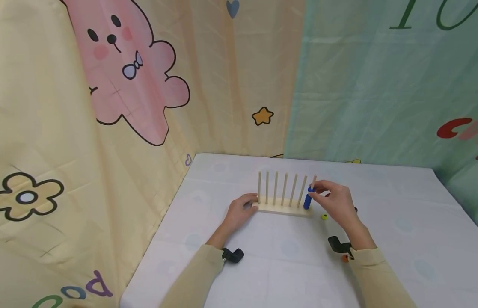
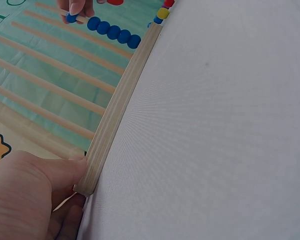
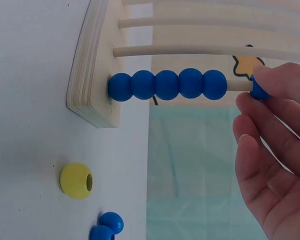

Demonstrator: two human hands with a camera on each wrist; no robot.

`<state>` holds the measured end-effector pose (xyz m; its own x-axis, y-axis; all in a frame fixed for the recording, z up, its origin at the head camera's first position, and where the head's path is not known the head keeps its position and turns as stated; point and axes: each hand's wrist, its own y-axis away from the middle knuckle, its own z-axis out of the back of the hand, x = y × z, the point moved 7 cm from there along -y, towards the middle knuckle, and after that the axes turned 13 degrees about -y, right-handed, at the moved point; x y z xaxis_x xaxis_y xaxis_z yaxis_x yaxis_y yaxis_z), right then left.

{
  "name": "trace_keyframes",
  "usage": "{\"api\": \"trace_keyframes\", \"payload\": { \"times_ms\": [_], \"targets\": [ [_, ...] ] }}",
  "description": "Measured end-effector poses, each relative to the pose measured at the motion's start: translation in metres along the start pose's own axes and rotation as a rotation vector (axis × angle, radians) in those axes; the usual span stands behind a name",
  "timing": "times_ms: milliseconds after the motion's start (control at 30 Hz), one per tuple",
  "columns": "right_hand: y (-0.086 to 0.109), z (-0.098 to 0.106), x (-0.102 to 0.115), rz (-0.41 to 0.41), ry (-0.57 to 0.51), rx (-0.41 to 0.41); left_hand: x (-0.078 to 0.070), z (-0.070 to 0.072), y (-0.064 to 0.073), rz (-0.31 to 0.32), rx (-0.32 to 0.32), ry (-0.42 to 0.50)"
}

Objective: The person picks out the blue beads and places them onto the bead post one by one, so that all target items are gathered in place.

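Note:
A wooden base with several upright pegs (image 1: pixel 283 209) stands on the white table. Several blue beads (image 3: pixel 166 85) are stacked at the bottom of its rightmost peg (image 3: pixel 238 85). Higher on that same peg, my right hand (image 1: pixel 336 204) pinches another blue bead (image 3: pixel 260 90) between thumb and fingertips, with a bit of bare peg showing below it. My left hand (image 1: pixel 240 212) grips the left end of the base (image 2: pixel 92 172), thumb on top and fingers below the edge. The other pegs (image 2: pixel 60 77) carry no beads.
A loose yellow bead (image 3: pixel 76 180) lies on the table just right of the base, with blue beads (image 3: pixel 111 222) near it. An orange bead (image 1: pixel 344 258) sits beneath the right wrist. Printed curtains (image 1: pixel 231 85) hang behind the table.

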<state>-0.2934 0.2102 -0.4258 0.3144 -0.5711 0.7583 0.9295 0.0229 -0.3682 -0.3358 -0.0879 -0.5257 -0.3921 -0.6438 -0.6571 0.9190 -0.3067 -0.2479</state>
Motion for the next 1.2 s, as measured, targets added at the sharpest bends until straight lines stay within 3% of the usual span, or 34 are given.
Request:
{"api": "trace_keyframes", "payload": {
  "times_ms": [833, 1200],
  "targets": [
    [-0.003, -0.006, -0.016, -0.076, 0.023, 0.098, -0.001, 0.000, 0.000, -0.001, 0.001, -0.017],
    [-0.003, -0.004, -0.015, -0.063, 0.027, 0.139, -0.001, 0.000, 0.000, -0.008, -0.002, -0.009]
  ]
}}
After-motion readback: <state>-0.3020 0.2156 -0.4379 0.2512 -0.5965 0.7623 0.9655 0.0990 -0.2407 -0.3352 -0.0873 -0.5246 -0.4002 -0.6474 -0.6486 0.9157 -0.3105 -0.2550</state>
